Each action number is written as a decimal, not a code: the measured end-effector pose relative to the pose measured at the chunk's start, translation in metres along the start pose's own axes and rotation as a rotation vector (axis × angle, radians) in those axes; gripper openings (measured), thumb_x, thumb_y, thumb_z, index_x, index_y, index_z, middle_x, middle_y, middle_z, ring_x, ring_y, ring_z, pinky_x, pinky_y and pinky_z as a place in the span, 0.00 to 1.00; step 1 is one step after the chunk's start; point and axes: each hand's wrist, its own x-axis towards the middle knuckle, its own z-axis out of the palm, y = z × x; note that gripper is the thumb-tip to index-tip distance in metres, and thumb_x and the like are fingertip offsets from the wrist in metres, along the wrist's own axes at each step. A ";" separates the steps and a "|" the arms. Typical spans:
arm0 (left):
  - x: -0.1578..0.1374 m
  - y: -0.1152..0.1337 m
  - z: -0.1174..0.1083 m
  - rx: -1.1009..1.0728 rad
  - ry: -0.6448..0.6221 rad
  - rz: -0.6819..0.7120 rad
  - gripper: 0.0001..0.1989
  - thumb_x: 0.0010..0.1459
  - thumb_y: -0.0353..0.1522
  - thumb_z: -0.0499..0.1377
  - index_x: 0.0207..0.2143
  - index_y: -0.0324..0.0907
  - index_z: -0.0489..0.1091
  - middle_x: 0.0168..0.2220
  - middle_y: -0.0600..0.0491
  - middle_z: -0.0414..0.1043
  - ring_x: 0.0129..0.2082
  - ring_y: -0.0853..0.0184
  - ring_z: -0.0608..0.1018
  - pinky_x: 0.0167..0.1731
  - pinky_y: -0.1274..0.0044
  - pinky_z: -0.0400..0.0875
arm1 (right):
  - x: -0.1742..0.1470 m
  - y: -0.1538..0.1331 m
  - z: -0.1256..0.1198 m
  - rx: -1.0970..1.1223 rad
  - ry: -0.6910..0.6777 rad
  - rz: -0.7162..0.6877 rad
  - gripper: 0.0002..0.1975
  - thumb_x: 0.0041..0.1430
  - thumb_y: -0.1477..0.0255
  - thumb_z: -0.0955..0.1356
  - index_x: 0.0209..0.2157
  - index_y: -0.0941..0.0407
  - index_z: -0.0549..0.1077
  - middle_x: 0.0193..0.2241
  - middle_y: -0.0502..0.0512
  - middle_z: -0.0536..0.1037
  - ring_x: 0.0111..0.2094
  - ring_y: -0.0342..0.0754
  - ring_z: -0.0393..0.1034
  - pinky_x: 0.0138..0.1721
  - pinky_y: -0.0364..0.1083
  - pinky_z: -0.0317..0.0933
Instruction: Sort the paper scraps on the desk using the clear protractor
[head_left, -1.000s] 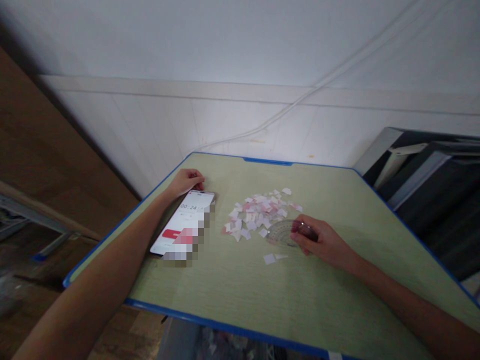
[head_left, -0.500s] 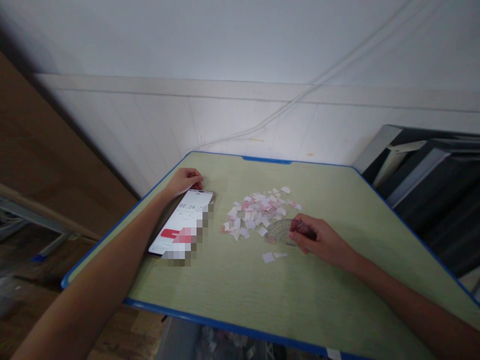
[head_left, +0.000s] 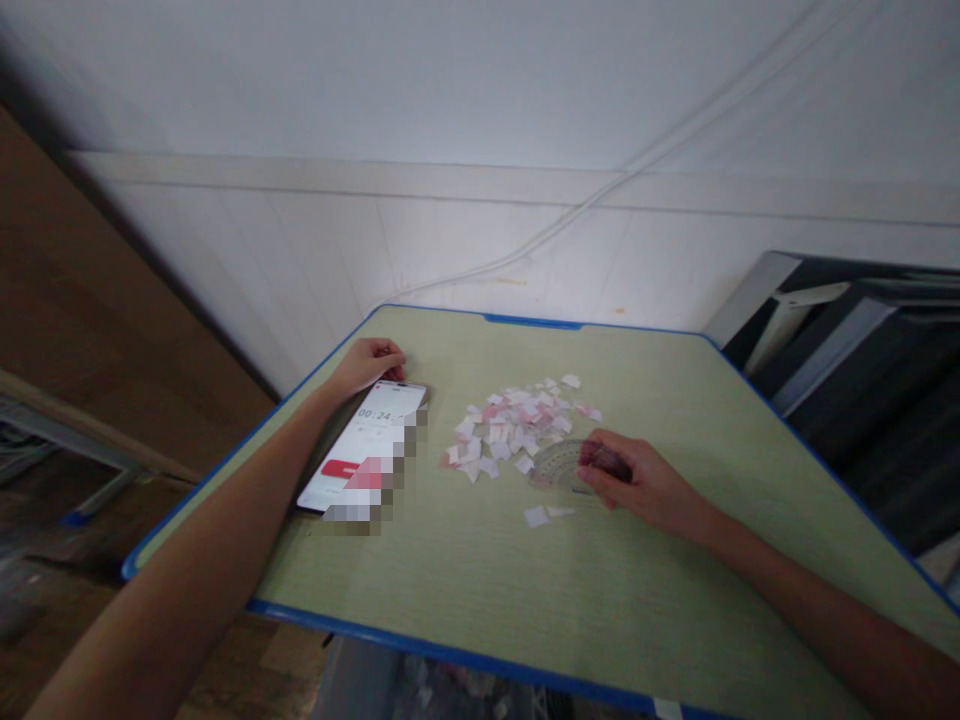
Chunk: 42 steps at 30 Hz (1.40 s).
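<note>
Grasping the clear protractor (head_left: 556, 466), my right grip (head_left: 636, 474) sits beside the pile of paper scraps (head_left: 517, 420); green desk (head_left: 675, 390) runs rightward from it to the blue edge (head_left: 847, 488). My left grip (head_left: 371, 363) curls near the top of the smartphone (head_left: 371, 440); I cannot tell whether it holds anything.

Wall (head_left: 420, 90): dim above, brighter just behind the tabletop (head_left: 450, 560)
Tabletop: faint, soft shadow beside right arm (head_left: 795, 590)
Phone (head_left: 367, 435): bright screen, lower right pixelated
Protractor (head_left: 556, 466): markings soft
Floor (head_left: 255, 665): dark, blurred
Outer edges: stretched
</note>
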 end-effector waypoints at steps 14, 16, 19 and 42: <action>0.002 -0.004 -0.001 -0.016 -0.009 -0.003 0.07 0.40 0.33 0.60 0.18 0.39 0.66 0.15 0.54 0.69 0.16 0.72 0.70 0.20 0.79 0.65 | 0.001 0.000 0.000 -0.008 0.002 0.005 0.09 0.54 0.65 0.63 0.26 0.55 0.61 0.15 0.44 0.62 0.16 0.39 0.58 0.18 0.40 0.52; 0.002 -0.003 -0.001 -0.016 -0.011 -0.003 0.07 0.39 0.33 0.60 0.18 0.39 0.66 0.15 0.54 0.69 0.16 0.71 0.70 0.20 0.79 0.65 | 0.000 0.001 0.001 0.000 0.004 0.011 0.09 0.54 0.65 0.63 0.26 0.55 0.61 0.15 0.43 0.62 0.16 0.39 0.57 0.18 0.40 0.52; 0.002 -0.002 -0.001 -0.001 -0.008 0.000 0.08 0.38 0.34 0.61 0.17 0.39 0.66 0.15 0.54 0.69 0.16 0.71 0.70 0.19 0.79 0.65 | 0.000 0.003 0.001 0.015 0.001 0.006 0.09 0.54 0.65 0.64 0.26 0.55 0.62 0.15 0.43 0.62 0.16 0.39 0.58 0.18 0.39 0.52; 0.000 -0.001 0.000 -0.015 -0.009 -0.004 0.07 0.40 0.32 0.60 0.17 0.39 0.66 0.15 0.55 0.68 0.16 0.71 0.70 0.20 0.78 0.65 | -0.003 0.008 -0.017 0.165 -0.076 0.078 0.16 0.47 0.59 0.69 0.25 0.57 0.64 0.18 0.45 0.62 0.16 0.37 0.54 0.14 0.39 0.51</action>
